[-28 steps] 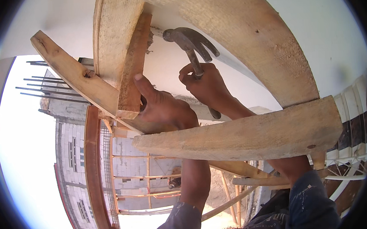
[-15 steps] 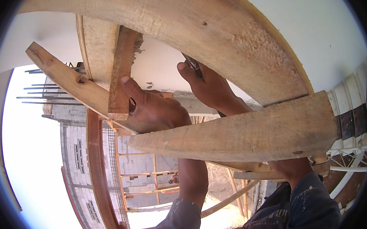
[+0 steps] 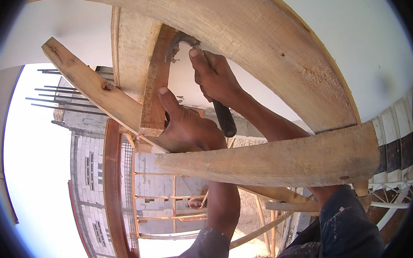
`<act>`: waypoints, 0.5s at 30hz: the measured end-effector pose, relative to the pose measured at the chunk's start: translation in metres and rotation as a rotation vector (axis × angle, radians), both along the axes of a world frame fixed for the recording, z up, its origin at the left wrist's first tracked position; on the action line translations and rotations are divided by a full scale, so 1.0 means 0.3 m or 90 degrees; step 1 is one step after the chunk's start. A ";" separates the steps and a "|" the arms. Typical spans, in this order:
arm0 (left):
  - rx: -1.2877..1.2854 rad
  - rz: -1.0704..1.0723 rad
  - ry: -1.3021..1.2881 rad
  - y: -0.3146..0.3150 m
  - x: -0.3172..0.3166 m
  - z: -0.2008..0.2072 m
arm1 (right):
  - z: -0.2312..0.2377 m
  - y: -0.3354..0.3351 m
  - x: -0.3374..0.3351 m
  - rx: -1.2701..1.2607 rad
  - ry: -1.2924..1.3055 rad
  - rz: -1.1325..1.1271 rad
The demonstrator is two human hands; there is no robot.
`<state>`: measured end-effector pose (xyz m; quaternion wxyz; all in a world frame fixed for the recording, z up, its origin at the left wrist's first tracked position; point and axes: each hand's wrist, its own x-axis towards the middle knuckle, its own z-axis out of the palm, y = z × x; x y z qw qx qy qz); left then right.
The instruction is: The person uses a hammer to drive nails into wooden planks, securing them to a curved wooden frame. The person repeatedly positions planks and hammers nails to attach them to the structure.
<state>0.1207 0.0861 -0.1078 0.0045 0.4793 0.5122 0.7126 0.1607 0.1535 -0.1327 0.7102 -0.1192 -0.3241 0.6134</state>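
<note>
My right hand (image 3: 217, 80) is closed around a claw hammer (image 3: 224, 118). Its dark head, with the curved claw, is at the far side of a reddish-brown wooden board (image 3: 157, 85), close to the splintered edge. The black handle end sticks out below my fist. My left hand (image 3: 191, 125) grips the lower end of that board, thumb up along its edge and the other fingers mostly hidden. A paler board (image 3: 136, 49) lies flat against the left side of the reddish one.
A broad plank (image 3: 258, 48) arches across the top, and a shorter plank (image 3: 268, 161) crosses over my forearms. A knotted wooden strip (image 3: 89, 81) slants at left. Beyond are rebar ends (image 3: 69, 107), a block wall (image 3: 86, 166), a brown post (image 3: 113, 188) and wooden poles (image 3: 261, 228).
The hammer and my right hand have come out from behind the arched plank, shifting left toward the reddish board. My left hand keeps its grip; the view has shifted slightly.
</note>
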 end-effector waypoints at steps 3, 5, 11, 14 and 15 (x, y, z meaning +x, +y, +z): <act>-0.117 0.075 0.113 -0.002 -0.063 -0.003 | 0.001 0.052 -0.040 0.042 -0.014 -0.038; -0.128 0.112 0.209 0.004 -0.092 -0.012 | 0.010 0.077 -0.065 0.069 -0.012 -0.072; 0.035 -0.006 0.063 0.047 -0.077 -0.029 | 0.028 0.113 -0.131 0.063 0.061 -0.129; 0.068 -0.024 0.029 0.053 -0.054 -0.030 | 0.021 0.134 -0.169 0.063 0.059 -0.216; 0.074 -0.025 0.021 0.056 -0.046 -0.031 | 0.017 0.143 -0.179 0.065 0.038 -0.252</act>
